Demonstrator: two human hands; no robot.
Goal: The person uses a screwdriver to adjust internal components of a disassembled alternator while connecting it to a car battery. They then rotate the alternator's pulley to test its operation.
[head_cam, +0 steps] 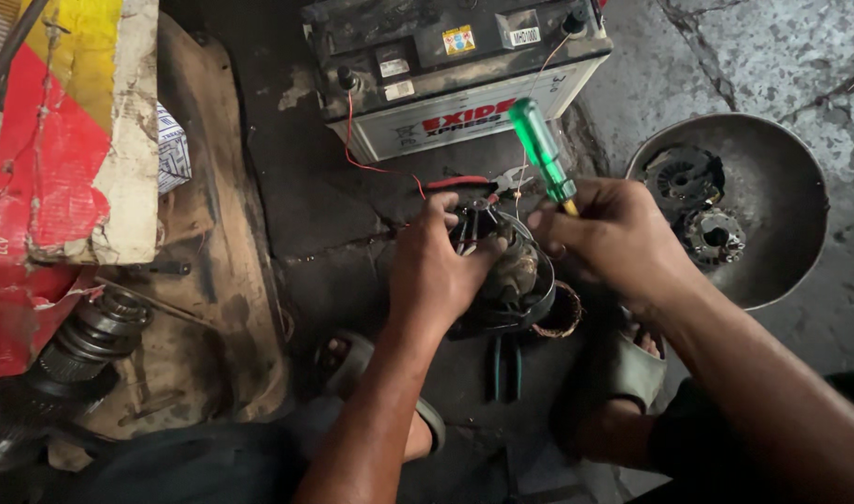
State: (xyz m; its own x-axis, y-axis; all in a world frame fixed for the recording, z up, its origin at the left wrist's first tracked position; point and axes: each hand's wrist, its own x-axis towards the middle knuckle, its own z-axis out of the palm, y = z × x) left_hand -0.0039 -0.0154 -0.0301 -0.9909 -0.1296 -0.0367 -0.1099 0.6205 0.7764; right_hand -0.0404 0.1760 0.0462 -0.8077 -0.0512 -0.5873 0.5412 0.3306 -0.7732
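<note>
Head view: fingers point(539, 222) around screwdriver point(542, 154).

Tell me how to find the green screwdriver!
Find the big car battery at the top. Just below it, the right hand grips a screwdriver over a round dark motor part. It is the only shiny see-through green thing there.

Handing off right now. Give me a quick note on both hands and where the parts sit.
Left hand grips the round motor housing on the floor. Right hand holds the green-handled screwdriver, tip down into the housing. Battery behind, thin red wires running to the work. Removed parts lie in the metal bowl. Pliers lie below. Housing not yet closed.
</note>
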